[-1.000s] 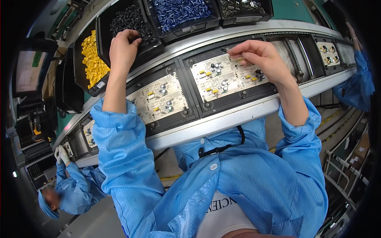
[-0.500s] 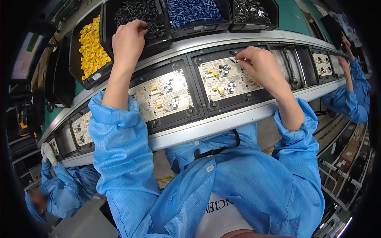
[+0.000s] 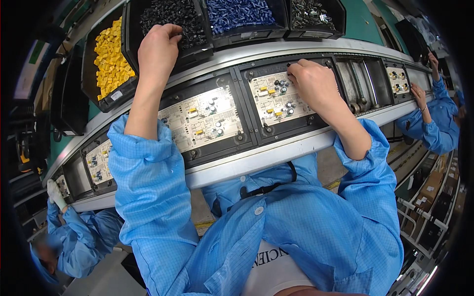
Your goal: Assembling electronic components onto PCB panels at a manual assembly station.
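My left hand (image 3: 158, 49) is at the front of the bin of small black components (image 3: 173, 19). Its thumb and fingers are pinched at the edge of the heap; whatever they hold is hidden. My right hand (image 3: 316, 84) covers the right part of a pale circuit board (image 3: 269, 106) in a black carrier frame (image 3: 254, 134). Its fingertips are closed together at the board's upper edge, and I cannot make out what is between them. Yellow blocks, round capacitors and small black parts stand on that board. A second board (image 3: 195, 121) lies in the carrier to its left.
Bins of yellow blocks (image 3: 108, 61), blue components (image 3: 239, 15) and metal-legged parts (image 3: 311, 17) stand beyond the metal rail (image 3: 276, 47). More boards sit along the line. Co-workers in blue work at the far left (image 3: 84, 241) and far right (image 3: 432, 121).
My right hand has moved slightly left, its fingers drawing closer together at the board's upper edge. My left hand stays almost still at the black components. The right co-worker's hands have shifted.
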Tool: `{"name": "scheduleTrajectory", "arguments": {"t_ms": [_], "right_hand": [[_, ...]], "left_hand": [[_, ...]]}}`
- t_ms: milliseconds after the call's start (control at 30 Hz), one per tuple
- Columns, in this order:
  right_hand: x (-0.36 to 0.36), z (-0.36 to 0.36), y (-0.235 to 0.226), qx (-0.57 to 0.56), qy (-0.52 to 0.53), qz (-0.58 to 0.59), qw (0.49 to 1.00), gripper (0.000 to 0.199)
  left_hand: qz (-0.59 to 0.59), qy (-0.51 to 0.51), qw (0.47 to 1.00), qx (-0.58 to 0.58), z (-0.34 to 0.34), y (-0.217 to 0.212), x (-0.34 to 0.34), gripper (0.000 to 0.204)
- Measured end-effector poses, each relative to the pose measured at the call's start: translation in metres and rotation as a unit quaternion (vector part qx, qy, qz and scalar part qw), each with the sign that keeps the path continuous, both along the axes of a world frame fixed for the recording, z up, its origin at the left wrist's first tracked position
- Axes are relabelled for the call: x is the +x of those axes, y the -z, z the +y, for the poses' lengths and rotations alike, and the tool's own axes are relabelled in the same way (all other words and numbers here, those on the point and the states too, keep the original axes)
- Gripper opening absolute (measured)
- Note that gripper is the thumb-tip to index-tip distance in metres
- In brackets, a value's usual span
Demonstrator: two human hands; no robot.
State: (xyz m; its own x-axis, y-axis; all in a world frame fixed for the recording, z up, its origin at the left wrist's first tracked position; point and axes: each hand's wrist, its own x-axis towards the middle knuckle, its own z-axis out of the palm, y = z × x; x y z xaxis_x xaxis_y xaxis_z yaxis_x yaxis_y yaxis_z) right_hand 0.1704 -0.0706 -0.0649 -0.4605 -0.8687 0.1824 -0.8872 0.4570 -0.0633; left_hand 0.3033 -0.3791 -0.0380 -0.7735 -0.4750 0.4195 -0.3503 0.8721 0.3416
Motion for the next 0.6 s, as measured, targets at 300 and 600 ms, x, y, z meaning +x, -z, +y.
{"name": "scheduleTrajectory", "arguments": {"t_ms": [300,600], "right_hand": [[0.0073,-0.0023,0.0077,-0.044,-0.007,0.058,0.997,0.006],[0.0019,-0.0006,-0.0021,-0.079,0.001,0.033,0.996,0.010]], "left_hand": [[0.051,0.043,0.998,0.012,-0.0028,0.0011,0.0074,0.019],[0.083,0.052,0.995,0.030,-0.0060,0.0036,0.0103,0.019]]}}
